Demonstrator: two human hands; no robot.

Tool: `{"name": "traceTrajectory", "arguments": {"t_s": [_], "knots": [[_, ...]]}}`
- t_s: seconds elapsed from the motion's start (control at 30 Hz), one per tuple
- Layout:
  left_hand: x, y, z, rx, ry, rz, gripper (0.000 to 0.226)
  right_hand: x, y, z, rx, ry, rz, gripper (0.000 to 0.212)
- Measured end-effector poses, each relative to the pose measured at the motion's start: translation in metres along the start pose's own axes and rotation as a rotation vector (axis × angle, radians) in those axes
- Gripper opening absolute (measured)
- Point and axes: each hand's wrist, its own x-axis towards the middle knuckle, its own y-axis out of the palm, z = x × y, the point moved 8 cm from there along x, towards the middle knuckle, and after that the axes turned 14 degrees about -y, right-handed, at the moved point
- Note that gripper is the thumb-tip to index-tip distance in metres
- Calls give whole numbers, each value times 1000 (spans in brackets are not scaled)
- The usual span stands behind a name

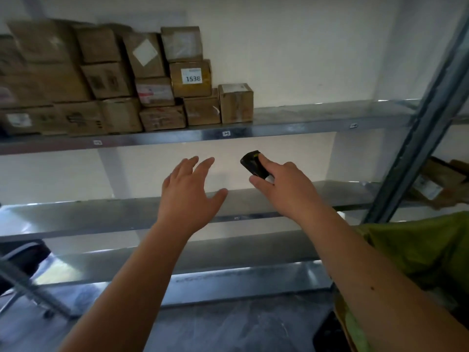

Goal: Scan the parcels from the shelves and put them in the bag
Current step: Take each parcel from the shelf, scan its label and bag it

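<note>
Left hand (189, 191) raised, fingers spread, holding nothing; right hand (284, 185) grips black scanner (253, 163). Parcels (193, 80) stacked on upper shelf (304, 128), left side. Green bag (418, 250) at right, partly cut off. Most labels blurred.

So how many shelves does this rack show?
3: the top shelf carrying the parcels, the middle shelf below it, the bottom shelf near the floor. Others above may be out of view.

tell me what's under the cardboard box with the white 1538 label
The cardboard box labelled 1538 sits on a smaller brown cardboard box, which rests on the metal shelf. Anything behind them is hidden.
</note>
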Motion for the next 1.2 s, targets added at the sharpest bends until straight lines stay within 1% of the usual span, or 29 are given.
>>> {"name": "traceTrajectory", "arguments": {"t_s": [0.2,0.37,0.5,0.67,0.83,0.97,1.07,1.2], "knots": [[21,-13,-6,-18,41,-7,79,18,-17,1,-48,27,-47,67],[60,-10,-37,-35,96,-30,78,51,-24,-21,-60,26,-67,67],[102,1,-64,-57,107,-42,79,90,-31,-44,-29,-25,-83,66],[165,19,-93,-125,47,-52,83,145,-49,-79,-21,-67,-107,65],[218,40,-107,-180,-29,-73,86,198,-54,-112,-89,-109,-65,58],[243,55,-112,-181,-69,-83,86,229,-51,-135,-119,-122,-57,59],[254,63,-113,-204,-100,-80,84,247,-45,-146,-100,-139,-47,63],[258,65,-116,-249,-103,-132,74,259,-40,-156,-58,-156,-56,65]]}}
